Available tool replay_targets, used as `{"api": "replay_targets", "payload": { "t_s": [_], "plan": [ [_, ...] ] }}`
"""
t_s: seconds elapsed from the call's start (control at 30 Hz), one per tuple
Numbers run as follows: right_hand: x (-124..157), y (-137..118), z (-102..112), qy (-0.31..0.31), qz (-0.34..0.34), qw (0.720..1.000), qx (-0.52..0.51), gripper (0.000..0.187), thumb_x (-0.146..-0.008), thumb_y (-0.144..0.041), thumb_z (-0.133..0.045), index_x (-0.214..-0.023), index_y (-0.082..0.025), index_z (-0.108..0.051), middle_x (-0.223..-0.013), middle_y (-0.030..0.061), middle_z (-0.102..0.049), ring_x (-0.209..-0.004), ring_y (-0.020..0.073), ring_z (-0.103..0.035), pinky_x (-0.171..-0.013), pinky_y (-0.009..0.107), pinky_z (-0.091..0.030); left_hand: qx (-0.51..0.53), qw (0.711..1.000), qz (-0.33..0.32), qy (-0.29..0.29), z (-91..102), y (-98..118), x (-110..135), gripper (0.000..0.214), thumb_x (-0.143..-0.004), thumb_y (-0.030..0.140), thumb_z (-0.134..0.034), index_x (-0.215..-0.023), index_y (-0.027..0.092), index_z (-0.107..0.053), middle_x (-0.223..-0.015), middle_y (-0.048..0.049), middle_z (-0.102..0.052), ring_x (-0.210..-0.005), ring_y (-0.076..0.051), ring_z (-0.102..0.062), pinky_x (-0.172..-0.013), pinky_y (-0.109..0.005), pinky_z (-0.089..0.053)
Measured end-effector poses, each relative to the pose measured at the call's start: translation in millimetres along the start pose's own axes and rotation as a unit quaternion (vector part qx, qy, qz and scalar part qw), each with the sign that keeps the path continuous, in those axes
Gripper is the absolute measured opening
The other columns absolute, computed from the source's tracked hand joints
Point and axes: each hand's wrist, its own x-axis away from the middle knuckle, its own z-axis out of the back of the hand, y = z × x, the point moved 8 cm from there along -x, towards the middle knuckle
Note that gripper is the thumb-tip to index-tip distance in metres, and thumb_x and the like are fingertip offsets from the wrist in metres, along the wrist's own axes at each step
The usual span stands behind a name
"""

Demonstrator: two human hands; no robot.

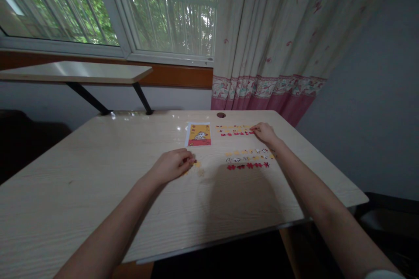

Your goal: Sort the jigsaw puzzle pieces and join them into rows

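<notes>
My left hand (174, 166) is over the middle of the table with its fingers curled together. A small puzzle piece (197, 164), yellow, shows at its fingertips, and another bit of yellow peeks out beneath the hand. My right hand (264, 133) reaches farther out, thumb and forefinger pinched at the right end of the upper block of puzzle pieces (234, 130); the piece there is mostly covered. Below that block lie further rows, yellow and white ones above a line of red pieces (250, 166). Left of the upper block is a picture card (199, 134) with a white cartoon animal on yellow and red.
The pale wooden table (98, 174) has a round cable hole (221, 115) near its back edge. A raised shelf (75, 72) on black legs stands at the back left. Behind are a barred window and a flowered curtain (268, 52).
</notes>
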Motion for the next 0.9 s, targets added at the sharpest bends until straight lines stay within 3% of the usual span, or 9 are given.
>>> {"api": "replay_targets", "payload": {
  "t_s": [0.13, 0.23, 0.3, 0.4, 0.47, 0.57, 0.7, 0.9],
  "plan": [
    [3.4, -7.8, 7.5, 0.020, 0.004, 1.000, 0.001, 0.026, -0.082, -0.026, -0.047, -0.096, -0.025, -0.069, -0.104, 0.0067, -0.063, -0.095, 0.0207, -0.054, -0.083, 0.031, -0.038, -0.005, 1.000, 0.003, -0.002, 2.1, 1.0, 0.5, 0.030, -0.088, 0.038, -0.038, -0.081, 0.018, -0.059, -0.073, -0.0031, -0.058, -0.062, -0.013, -0.052, -0.056, -0.023, -0.034],
    [11.6, -36.3, 21.2, 0.061, 0.041, 0.997, -0.012, 0.025, -0.083, -0.026, -0.047, -0.096, -0.022, -0.069, -0.101, 0.0075, -0.064, -0.095, 0.0195, -0.053, -0.084, 0.031, -0.035, -0.007, 1.000, 0.006, -0.011, 3.6, -0.2, 1.0, 0.030, -0.086, 0.039, -0.039, -0.078, 0.017, -0.058, -0.073, -0.0033, -0.059, -0.060, -0.013, -0.051, -0.054, -0.022, -0.033],
    [22.8, -69.8, 28.6, 0.075, 0.092, 0.993, -0.023, 0.024, -0.084, -0.028, -0.047, -0.094, -0.021, -0.068, -0.097, 0.0071, -0.065, -0.093, 0.0190, -0.053, -0.084, 0.031, -0.035, -0.010, 1.000, 0.008, -0.027, 3.1, -1.8, 1.5, 0.030, -0.084, 0.039, -0.041, -0.074, 0.017, -0.058, -0.070, -0.0029, -0.058, -0.057, -0.012, -0.049, -0.052, -0.022, -0.032],
    [53.3, -137.8, 28.9, 0.057, 0.226, 0.971, -0.046, 0.023, -0.086, -0.029, -0.047, -0.092, -0.021, -0.067, -0.094, 0.0050, -0.066, -0.090, 0.0183, -0.053, -0.082, 0.031, -0.034, -0.015, 0.999, 0.015, -0.043, 3.7, -4.7, 2.5, 0.028, -0.082, 0.038, -0.044, -0.070, 0.016, -0.057, -0.066, -0.0020, -0.058, -0.054, -0.012, -0.048, -0.050, -0.022, -0.030],
    [81.3, -180.9, 21.1, 0.024, 0.309, 0.949, -0.063, 0.022, -0.086, -0.031, -0.048, -0.090, -0.021, -0.067, -0.091, 0.0043, -0.066, -0.088, 0.0172, -0.054, -0.080, 0.031, -0.034, -0.013, 0.998, 0.023, -0.048, 4.9, -6.1, 3.2, 0.028, -0.081, 0.040, -0.045, -0.070, 0.017, -0.057, -0.065, -0.0016, -0.057, -0.054, -0.012, -0.048, -0.050, -0.022, -0.030],
    [120.2, -222.9, 8.8, -0.004, 0.365, 0.927, -0.085, 0.024, -0.084, -0.038, -0.053, -0.098, -0.023, -0.065, -0.093, 0.0037, -0.065, -0.088, 0.0176, -0.053, -0.077, 0.031, -0.035, -0.009, 0.999, 0.019, -0.048, 5.4, -3.8, 3.4, 0.030, -0.077, 0.045, -0.049, -0.071, 0.017, -0.057, -0.065, -0.0013, -0.057, -0.055, -0.012, -0.049, -0.051, -0.022, -0.031],
    [151.6, -243.9, 3.1, -0.011, 0.395, 0.911, -0.114, 0.031, -0.082, -0.043, -0.054, -0.104, -0.023, -0.062, -0.095, 0.0043, -0.063, -0.087, 0.0175, -0.052, -0.079, 0.031, -0.035, 0.009, 0.999, -0.006, -0.052, 1.2, 3.3, 2.1, 0.030, -0.073, 0.046, -0.055, -0.077, 0.017, -0.059, -0.069, -0.0015, -0.059, -0.061, -0.014, -0.052, -0.056, -0.022, -0.035],
    [152.5, -243.8, 4.2, -0.004, 0.391, 0.913, -0.118, 0.016, -0.082, -0.030, -0.055, -0.090, -0.018, -0.064, -0.085, 0.0039, -0.064, -0.082, 0.0162, -0.053, -0.079, 0.029, -0.037, 0.014, 0.997, -0.005, -0.074, -6.4, 5.1, 1.4, 0.023, -0.073, 0.039, -0.056, -0.083, 0.018, -0.062, -0.076, -0.0022, -0.062, -0.066, -0.015, -0.055, -0.059, -0.023, -0.037]
  ]
}}
